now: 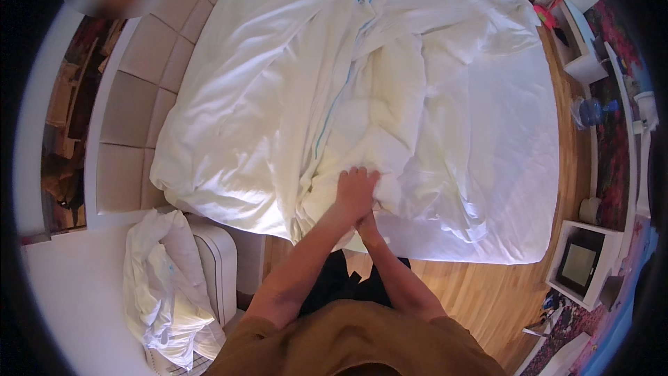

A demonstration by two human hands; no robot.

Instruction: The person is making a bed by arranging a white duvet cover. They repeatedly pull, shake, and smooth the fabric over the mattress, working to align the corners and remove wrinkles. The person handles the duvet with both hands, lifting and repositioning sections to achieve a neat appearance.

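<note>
White bedding, apparently a duvet in its cover (235,109), lies in folds over the left and middle of the bed before me. A thin blue stripe (334,107) runs along its fold, and there is blue lettering near the far end. At the near edge, my left hand (357,190) has its fingers curled into a bunched part of the white bedding (389,188). Crossing under the left wrist, my right hand (367,222) is mostly hidden, so its fingers cannot be seen. Under the bedding, a white fitted sheet (514,167) shows on the right.
A padded headboard (138,109) borders the bed on the left. White pillows or bedding (164,282) rest on a chair at lower left. Wood flooring (464,292) runs along the near side. On the right are a white cabinet (584,263) and a plastic bottle (591,113).
</note>
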